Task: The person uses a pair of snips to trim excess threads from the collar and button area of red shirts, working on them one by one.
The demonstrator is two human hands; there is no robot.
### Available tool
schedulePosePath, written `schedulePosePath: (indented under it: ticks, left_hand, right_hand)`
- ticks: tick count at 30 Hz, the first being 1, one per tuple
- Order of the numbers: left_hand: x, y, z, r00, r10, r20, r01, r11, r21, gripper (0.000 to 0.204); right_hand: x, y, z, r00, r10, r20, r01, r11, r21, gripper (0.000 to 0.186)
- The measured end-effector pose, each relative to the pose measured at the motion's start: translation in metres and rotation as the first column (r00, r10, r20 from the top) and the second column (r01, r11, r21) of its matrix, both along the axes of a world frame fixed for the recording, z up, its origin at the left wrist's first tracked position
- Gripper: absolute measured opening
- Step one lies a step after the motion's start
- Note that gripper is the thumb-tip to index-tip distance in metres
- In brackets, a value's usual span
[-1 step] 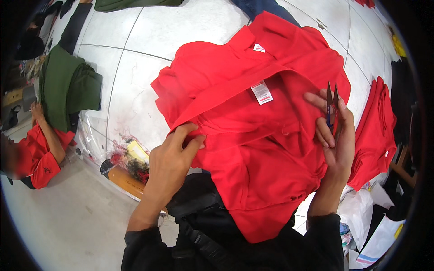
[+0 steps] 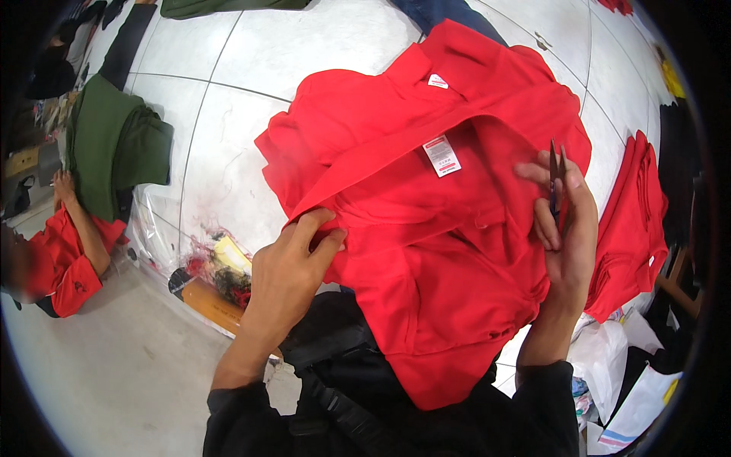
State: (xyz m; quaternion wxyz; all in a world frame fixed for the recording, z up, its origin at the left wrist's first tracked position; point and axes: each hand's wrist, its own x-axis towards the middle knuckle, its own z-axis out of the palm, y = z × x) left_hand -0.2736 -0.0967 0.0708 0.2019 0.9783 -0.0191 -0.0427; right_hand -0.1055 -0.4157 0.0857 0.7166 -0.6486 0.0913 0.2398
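Observation:
A red garment [image 2: 449, 282] with an open hem lies spread over my lap and the floor in front of me. Inside the hem a white care label [image 2: 442, 156] shows, and a smaller white label [image 2: 437, 81] sits farther up at the neck. My left hand [image 2: 293, 259] is closed, pinching the left end of the hem between thumb and fingers. At the garment's right side my right hand [image 2: 567, 217] holds a small pair of scissors [image 2: 558, 186], dark blades pointing away from me and a red handle partly hidden by the fingers.
Folded red garments [image 2: 628, 228] lie on the right, above white plastic bags [image 2: 601, 358]. To the left are thread scraps [image 2: 228, 274] by a tan board [image 2: 209, 305]. Farther left, a person in a red shirt [image 2: 72, 259] has a hand near a green garment [image 2: 114, 145].
The scissors in my right hand have turned slightly, and their blades appear nearer together. My left hand and the red garment stay almost where they were.

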Motion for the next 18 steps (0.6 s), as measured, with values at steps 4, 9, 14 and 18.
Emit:
schedulePosePath:
  ticks: [4, 9, 14, 18]
  left_hand:
    - [0.002, 0.000, 0.002, 0.994, -0.093, -0.058, 0.098, 0.991, 0.089, 0.019]
    - [-0.001, 0.006, -0.003, 0.972, 0.022, -0.234, -0.095, 0.948, -0.302, 0.012]
    - [-0.003, 0.006, 0.000, 0.958, 0.027, -0.285, -0.164, 0.868, -0.469, 0.008]
    - [-0.002, 0.005, 0.005, 0.947, 0.048, -0.319, -0.213, 0.835, -0.508, 0.017]
  right_hand:
    - [-0.029, 0.041, 0.001, 0.758, 0.435, 0.486, -0.115, 0.822, -0.557, 0.039]
    - [-0.050, 0.093, 0.004, 0.565, 0.783, 0.261, -0.490, 0.573, -0.656, 0.027]
    - [-0.052, 0.109, -0.023, 0.491, 0.843, 0.219, -0.605, 0.511, -0.610, 0.031]
    - [-0.054, 0.114, -0.039, 0.477, 0.830, 0.289, -0.610, 0.549, -0.571, 0.029]
